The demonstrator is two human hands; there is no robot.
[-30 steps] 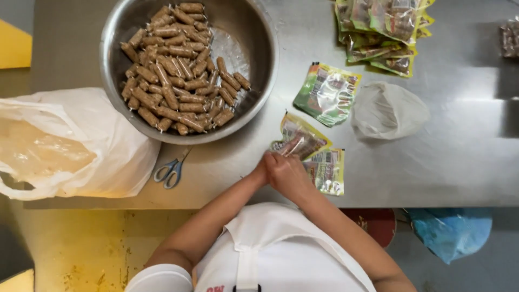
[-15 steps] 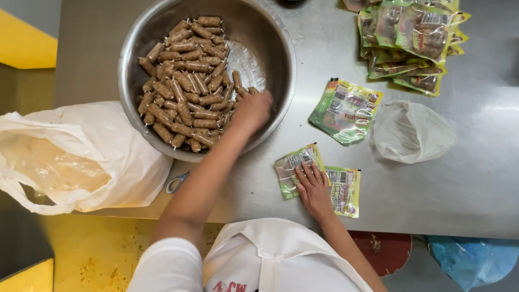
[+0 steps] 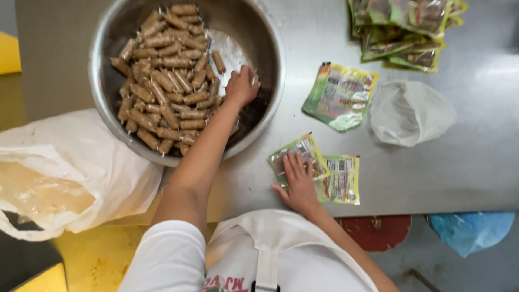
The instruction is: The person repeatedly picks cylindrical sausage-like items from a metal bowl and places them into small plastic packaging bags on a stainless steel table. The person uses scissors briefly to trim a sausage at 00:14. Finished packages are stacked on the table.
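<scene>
A large steel bowl (image 3: 246,24) holds several brown sausage-like sticks (image 3: 162,81) heaped on its left side. My left hand (image 3: 241,85) reaches into the bowl's right side with its fingers curled down among the sticks; whether it grips one is hidden. My right hand (image 3: 299,181) lies flat, fingers spread, on a green and yellow pouch (image 3: 307,147) at the table's near edge. A second similar pouch (image 3: 344,181) lies just to the right, partly under the first.
Another pouch (image 3: 340,97) lies right of the bowl, with a stack of pouches (image 3: 405,30) at the back right. A crumpled clear bag (image 3: 411,111) sits beside them. A big white plastic bag (image 3: 75,162) hangs off the steel table (image 3: 465,167) at left. Below are a red stool (image 3: 378,232) and a blue bag (image 3: 470,230).
Both hands were together at the pouches; my left hand has since gone up into the bowl and now sits deeper among the sticks. My right hand stays flat on the pouch.
</scene>
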